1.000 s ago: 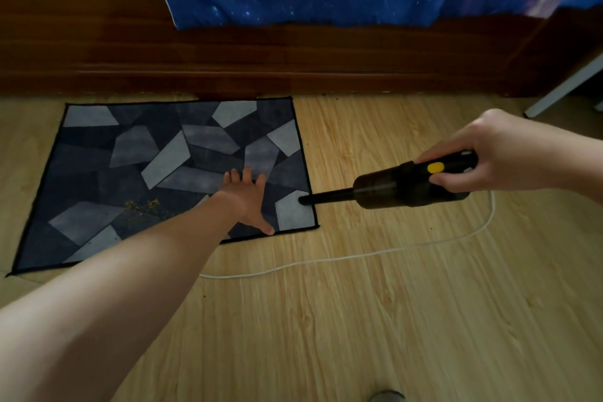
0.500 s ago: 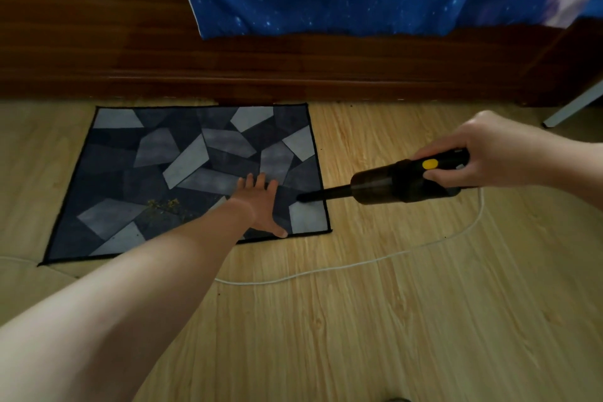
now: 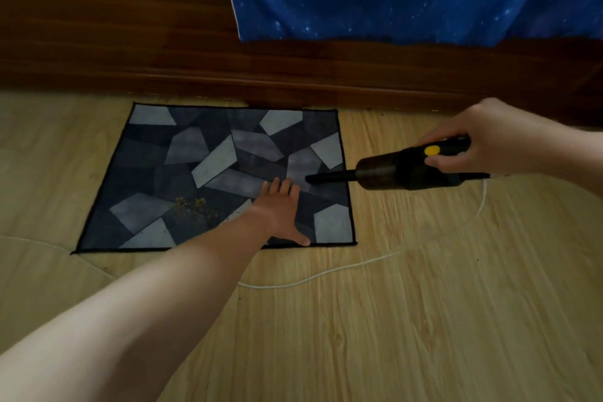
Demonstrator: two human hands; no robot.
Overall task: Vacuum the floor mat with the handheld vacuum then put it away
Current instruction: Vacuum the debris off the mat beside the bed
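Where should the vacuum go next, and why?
Probably slide the black handheld vacuum leftward, over the flat left hand, to the yellowish crumbs on the grey patchwork floor mat: its thin nozzle is right of that hand, the crumbs left of it.

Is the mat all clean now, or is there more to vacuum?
Not yet. Done: the right hand grips the handheld vacuum, and the left hand presses on the floor mat. In hand: the nozzle points over the mat's right side. Left: the yellowish crumbs need sucking up, then the vacuum gets put away.
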